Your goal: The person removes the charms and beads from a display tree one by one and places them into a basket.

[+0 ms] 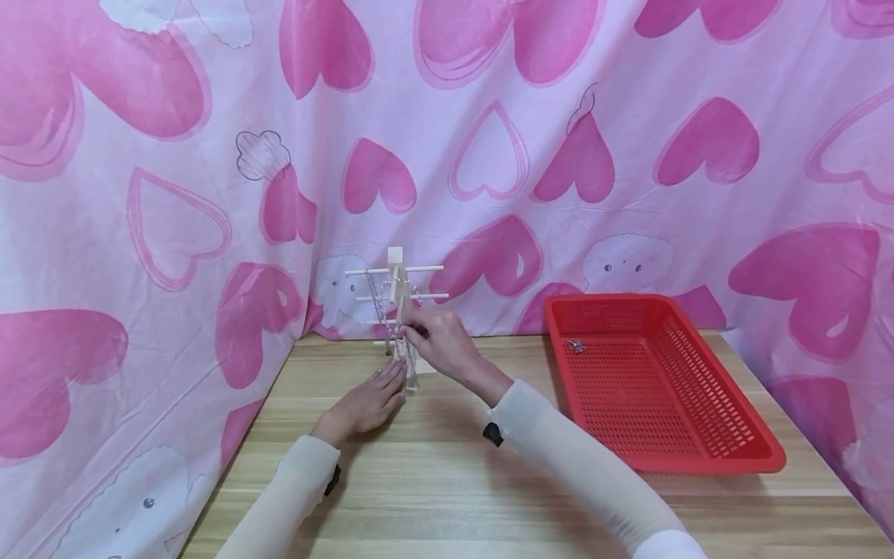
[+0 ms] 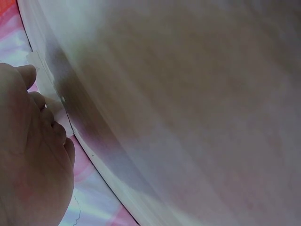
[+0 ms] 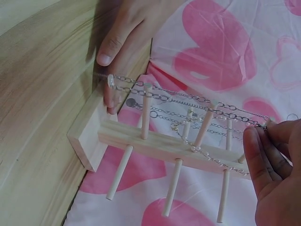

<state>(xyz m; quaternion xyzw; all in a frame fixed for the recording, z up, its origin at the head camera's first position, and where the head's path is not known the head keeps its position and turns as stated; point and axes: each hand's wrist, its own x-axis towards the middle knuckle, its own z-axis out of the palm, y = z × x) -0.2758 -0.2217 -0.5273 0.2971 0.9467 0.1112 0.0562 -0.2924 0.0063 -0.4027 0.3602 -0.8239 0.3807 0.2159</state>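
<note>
A small wooden stand (image 1: pixel 398 303) with cross pegs rises at the back of the table, and several silver chains (image 1: pixel 380 310) hang from it. My left hand (image 1: pixel 380 392) lies flat on the table with straight fingers against the stand's base (image 3: pixel 87 141). My right hand (image 1: pixel 436 341) pinches one chain (image 3: pixel 235 113) beside the post, at about the third peg down. In the right wrist view the right hand's fingertips (image 3: pixel 261 141) meet on the chain's end by the pegs, and the left hand (image 3: pixel 117 42) touches the base. The left wrist view shows only the left hand (image 2: pixel 33 160) and blurred tabletop.
A red perforated basket (image 1: pixel 698 435) sits on the right of the wooden table (image 1: pixel 447 497), with a small metal piece (image 1: pixel 576 345) in its far left corner. A pink heart-print cloth (image 1: pixel 489 155) hangs behind and at both sides.
</note>
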